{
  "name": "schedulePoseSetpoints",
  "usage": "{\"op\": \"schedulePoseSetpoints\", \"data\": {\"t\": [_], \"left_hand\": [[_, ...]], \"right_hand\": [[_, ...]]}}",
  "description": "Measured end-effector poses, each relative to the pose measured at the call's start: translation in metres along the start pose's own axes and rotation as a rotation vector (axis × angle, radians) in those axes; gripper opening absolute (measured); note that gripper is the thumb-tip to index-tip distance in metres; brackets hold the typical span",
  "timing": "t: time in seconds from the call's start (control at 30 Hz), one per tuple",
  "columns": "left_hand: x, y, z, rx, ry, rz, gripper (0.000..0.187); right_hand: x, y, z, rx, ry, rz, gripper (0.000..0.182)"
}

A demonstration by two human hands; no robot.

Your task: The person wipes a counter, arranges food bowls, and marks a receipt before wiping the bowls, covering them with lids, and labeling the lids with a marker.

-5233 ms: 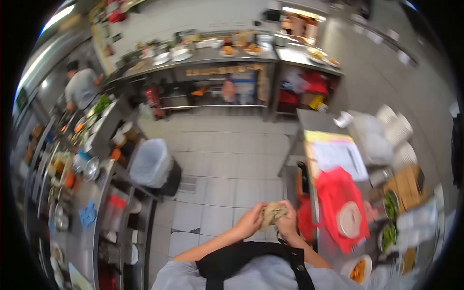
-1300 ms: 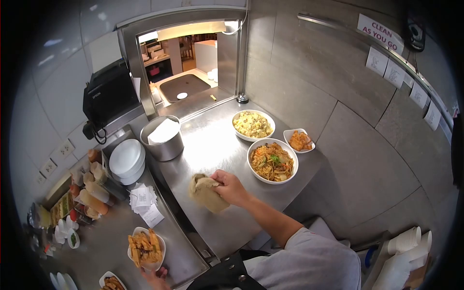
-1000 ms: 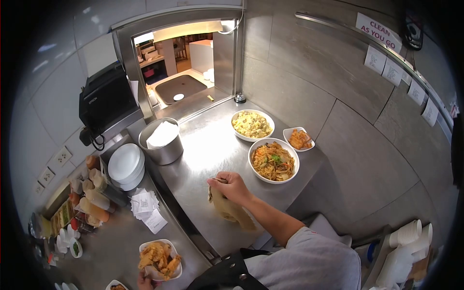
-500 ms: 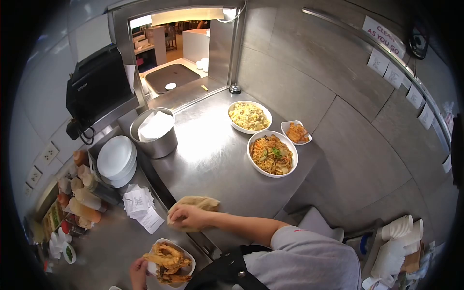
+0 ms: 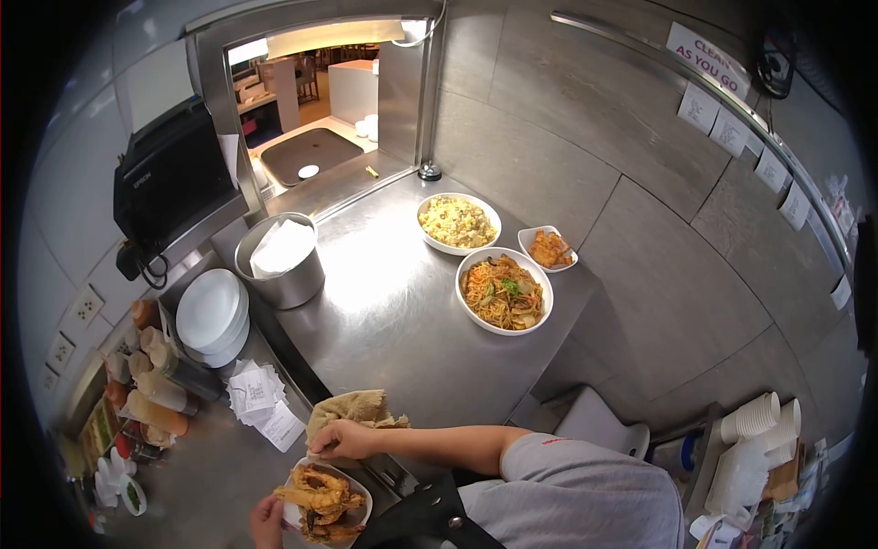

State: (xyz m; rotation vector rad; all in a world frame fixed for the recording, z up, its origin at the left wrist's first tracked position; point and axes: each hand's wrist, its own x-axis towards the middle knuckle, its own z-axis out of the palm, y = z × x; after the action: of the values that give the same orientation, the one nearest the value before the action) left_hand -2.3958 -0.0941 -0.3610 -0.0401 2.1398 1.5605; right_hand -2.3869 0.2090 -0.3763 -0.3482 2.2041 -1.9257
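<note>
A white bowl (image 5: 364, 497) holding battered fried pieces (image 5: 325, 499) stands at the bottom of the head view. My left hand (image 5: 266, 522) is closed on the bowl's left edge; some of its fingers are hidden. Just above the bowl's far rim, my right hand (image 5: 346, 441) is closed with fingertips pointing down. A tan cloth (image 5: 358, 408) bunches up behind that hand, and its near edge runs under the fingers, which appear to grip it.
Fried rice (image 5: 460, 222), noodles (image 5: 503, 291) and a small orange-coloured side dish (image 5: 549, 248) stand on the steel counter (image 5: 393, 357). Leftward are paper slips (image 5: 256, 393), stacked white plates (image 5: 210, 311), a metal pot (image 5: 297, 284) and several sauce bottles (image 5: 165, 389). A black printer (image 5: 174, 174) overhangs the counter.
My right hand and the cloth have come down toward the bowl of fried pieces, and the cloth lies more spread out. My left hand stays at the bowl. The whole view has shifted slightly.
</note>
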Motion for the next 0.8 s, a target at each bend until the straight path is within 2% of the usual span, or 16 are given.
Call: {"op": "schedulePoseSetpoints", "data": {"t": [0.23, 0.33, 0.53, 0.8], "left_hand": [[0.007, -0.009, -0.005, 0.036, 0.018, -0.020, 0.014], [0.005, -0.010, -0.005, -0.003, 0.006, -0.019, 0.014], [0.004, -0.008, -0.006, -0.005, -0.018, -0.009, 0.016], [0.000, -0.001, -0.001, -0.008, -0.002, -0.019, 0.018]], "right_hand": [[-0.002, 0.009, 0.005, 0.000, 0.053, -0.204, 0.014], [-0.002, 0.011, 0.004, -0.115, 0.062, -0.246, 0.013], [-0.003, 0.014, 0.004, -0.085, 0.012, -0.204, 0.009], [-0.008, 0.009, 0.003, -0.164, 0.035, -0.284, 0.012]]}}
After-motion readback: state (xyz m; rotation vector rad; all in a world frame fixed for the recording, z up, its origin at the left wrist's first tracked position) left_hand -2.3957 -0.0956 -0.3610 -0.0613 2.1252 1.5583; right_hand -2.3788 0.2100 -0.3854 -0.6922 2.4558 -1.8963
